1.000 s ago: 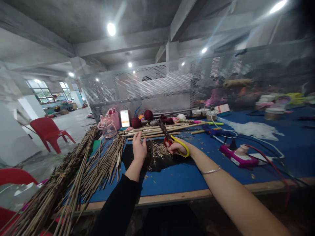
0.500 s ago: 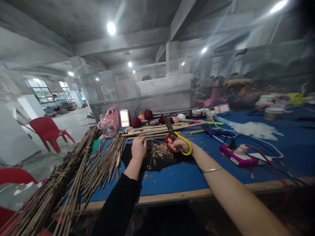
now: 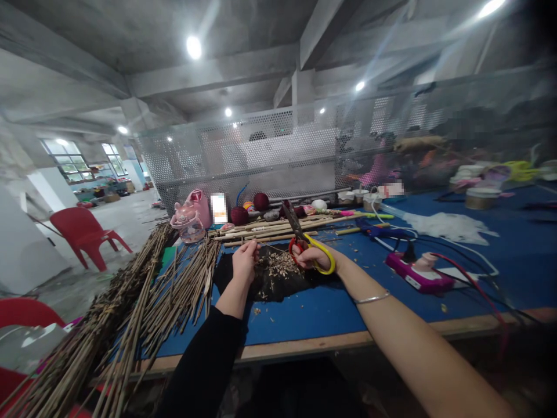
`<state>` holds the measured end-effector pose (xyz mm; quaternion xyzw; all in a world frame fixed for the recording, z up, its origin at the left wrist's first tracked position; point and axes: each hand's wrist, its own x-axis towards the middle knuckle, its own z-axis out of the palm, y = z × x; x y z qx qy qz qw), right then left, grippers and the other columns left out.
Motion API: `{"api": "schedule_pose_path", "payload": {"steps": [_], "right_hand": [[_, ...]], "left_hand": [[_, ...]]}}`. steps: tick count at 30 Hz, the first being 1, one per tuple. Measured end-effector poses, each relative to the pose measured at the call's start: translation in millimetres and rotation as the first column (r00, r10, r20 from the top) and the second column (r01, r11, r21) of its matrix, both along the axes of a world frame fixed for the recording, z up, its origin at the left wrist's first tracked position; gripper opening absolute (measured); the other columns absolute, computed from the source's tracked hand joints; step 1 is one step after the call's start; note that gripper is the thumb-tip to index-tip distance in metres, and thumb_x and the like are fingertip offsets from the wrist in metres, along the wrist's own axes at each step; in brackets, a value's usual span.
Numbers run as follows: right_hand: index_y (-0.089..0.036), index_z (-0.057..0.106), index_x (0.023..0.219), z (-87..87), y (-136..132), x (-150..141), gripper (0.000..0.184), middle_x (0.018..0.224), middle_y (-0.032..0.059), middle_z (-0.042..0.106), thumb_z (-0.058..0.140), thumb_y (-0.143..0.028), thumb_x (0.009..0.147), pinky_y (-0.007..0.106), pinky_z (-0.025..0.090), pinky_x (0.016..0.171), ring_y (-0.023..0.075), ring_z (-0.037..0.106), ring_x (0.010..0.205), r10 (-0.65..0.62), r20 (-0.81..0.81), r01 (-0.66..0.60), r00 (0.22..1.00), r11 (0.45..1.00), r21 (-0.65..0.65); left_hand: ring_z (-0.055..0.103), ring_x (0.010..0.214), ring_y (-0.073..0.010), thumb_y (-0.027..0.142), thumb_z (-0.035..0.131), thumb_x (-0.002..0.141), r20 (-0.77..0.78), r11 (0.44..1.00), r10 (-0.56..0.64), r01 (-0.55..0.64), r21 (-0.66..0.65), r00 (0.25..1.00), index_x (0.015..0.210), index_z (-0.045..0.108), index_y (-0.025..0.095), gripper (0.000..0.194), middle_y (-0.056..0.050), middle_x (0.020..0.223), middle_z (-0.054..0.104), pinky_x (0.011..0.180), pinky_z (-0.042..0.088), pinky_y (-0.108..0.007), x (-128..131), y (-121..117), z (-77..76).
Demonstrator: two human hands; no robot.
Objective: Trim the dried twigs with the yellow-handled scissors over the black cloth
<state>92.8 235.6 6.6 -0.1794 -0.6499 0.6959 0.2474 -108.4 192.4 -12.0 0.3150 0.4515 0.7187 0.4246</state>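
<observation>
My left hand (image 3: 244, 260) is closed in a pinch over the black cloth. A thin pale strand (image 3: 274, 248) runs from its fingertips toward my right hand; whether it is twig or wire I cannot make out. My right hand (image 3: 311, 255) is wrapped around scissors (image 3: 324, 266) with one yellow and one red handle loop, their dark blades pointing up and away. Below both hands, small wood chips (image 3: 281, 267) lie scattered on the black cloth (image 3: 272, 293). Just left of my left hand, many thin dry sticks (image 3: 183, 290) are spread across the table.
A thick bundle of twigs (image 3: 117, 290) hangs over the left edge of the blue table (image 3: 304, 325). Bamboo rods (image 3: 278, 231), dark red yarn balls (image 3: 239, 215) and a pink container (image 3: 199, 209) line the back. A purple power strip (image 3: 418, 276) with cords sits right. Red chair (image 3: 87, 232) stands left.
Both hands keep nearly the same places. My left hand has turned slightly and the thin strand shows more plainly between the hands. The whole view has shifted a little.
</observation>
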Motion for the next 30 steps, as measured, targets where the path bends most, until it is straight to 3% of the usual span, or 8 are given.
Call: {"api": "schedule_pose_path", "payload": {"steps": [5, 9, 12, 15, 19, 25, 28, 30], "right_hand": [[-0.018, 0.040, 0.068, -1.0, -1, -4, 0.024, 0.051, -0.0036, 0.053, 0.062, -0.023, 0.057, 0.018, 0.024, 0.039, 0.0063, 0.040, 0.042, -0.052, 0.051, 0.047, 0.997, 0.993, 0.107], [-0.018, 0.039, 0.066, -1.6, 0, -7, 0.027, 0.052, -0.0035, 0.054, 0.064, -0.026, 0.058, 0.019, 0.025, 0.041, 0.0065, 0.041, 0.043, -0.125, 0.025, 0.120, 0.992, 0.981, 0.150], [-0.018, 0.040, 0.065, -1.5, 2, -6, 0.027, 0.052, -0.0035, 0.053, 0.064, -0.027, 0.058, 0.019, 0.026, 0.042, 0.0071, 0.044, 0.046, -0.190, -0.036, 0.194, 0.981, 0.968, 0.160], [-0.018, 0.041, 0.065, 0.1, 0, -7, 0.026, 0.052, -0.0035, 0.054, 0.064, -0.027, 0.058, 0.019, 0.025, 0.041, 0.0068, 0.043, 0.045, -0.218, -0.016, 0.217, 0.976, 0.957, 0.192], [-0.019, 0.041, 0.066, 0.8, -7, -14, 0.023, 0.051, -0.0047, 0.054, 0.062, -0.025, 0.058, 0.019, 0.028, 0.041, 0.0079, 0.044, 0.044, -0.190, 0.091, 0.166, 0.978, 0.960, 0.226], [-0.017, 0.045, 0.065, -5.0, -9, -22, 0.024, 0.052, -0.0044, 0.052, 0.062, -0.034, 0.062, 0.019, 0.026, 0.040, 0.0066, 0.040, 0.042, -0.170, 0.173, 0.106, 0.970, 0.938, 0.330], [-0.017, 0.045, 0.061, -6.8, -1, -18, 0.034, 0.049, -0.0050, 0.045, 0.057, -0.048, 0.068, 0.020, 0.023, 0.041, 0.0053, 0.032, 0.041, -0.303, 0.202, 0.199, 0.931, 0.887, 0.417], [-0.017, 0.045, 0.061, -8.4, 5, -15, 0.038, 0.050, -0.0057, 0.041, 0.058, -0.053, 0.065, 0.020, 0.025, 0.044, 0.0063, 0.033, 0.046, -0.430, 0.217, 0.268, 0.876, 0.810, 0.522]], "left_hand": [[0.048, 0.051, -0.0080, 0.039, 0.066, 0.060, -0.252, 0.998, -0.063, 0.063, -0.007, 0.966, 0.078, 0.067, 0.011, 0.033, -0.004, 0.063, 0.063, 0.046, 0.034, -0.019, 10, -6, -1.5], [0.055, 0.059, -0.0138, 0.038, 0.063, 0.064, -0.568, 1.000, -0.006, 0.014, 0.009, 0.823, 0.071, 0.070, 0.014, 0.026, -0.005, 0.063, 0.065, 0.056, 0.040, -0.024, 14, -10, -3.1], [0.056, 0.059, -0.0139, 0.034, 0.067, 0.061, -0.672, 0.998, 0.053, -0.059, 0.013, 0.739, 0.075, 0.070, 0.014, 0.024, -0.004, 0.062, 0.064, 0.061, 0.041, -0.024, 12, -10, -4.6], [0.051, 0.049, -0.0106, 0.041, 0.062, 0.066, -0.590, 0.999, 0.005, -0.029, -0.031, 0.807, 0.087, 0.068, 0.013, 0.035, -0.002, 0.056, 0.061, 0.051, 0.039, -0.022, 13, -8, -5.6], [0.051, 0.049, -0.0074, 0.049, 0.057, 0.070, -0.195, 0.978, -0.208, 0.200, -0.061, 0.958, 0.094, 0.063, 0.013, 0.043, -0.004, 0.068, 0.062, 0.042, 0.035, -0.017, 16, -7, -3.0], [0.052, 0.054, -0.0053, 0.034, 0.071, 0.060, 0.079, 0.958, -0.287, 0.288, 0.002, 0.954, 0.088, 0.062, 0.011, 0.037, -0.002, 0.069, 0.060, 0.043, 0.037, -0.014, 15, -11, 7.7], [0.048, 0.049, -0.0034, 0.033, 0.071, 0.060, 0.074, 0.945, -0.326, 0.326, 0.008, 0.943, 0.091, 0.062, 0.011, 0.039, 0.001, 0.061, 0.056, 0.042, 0.036, -0.013, 15, -13, 10.3], [0.048, 0.047, -0.0034, 0.033, 0.072, 0.060, 0.032, 0.931, -0.365, 0.366, -0.011, 0.930, 0.096, 0.060, 0.011, 0.044, 0.001, 0.060, 0.056, 0.042, 0.035, -0.014, 16, -14, 9.4]]}}
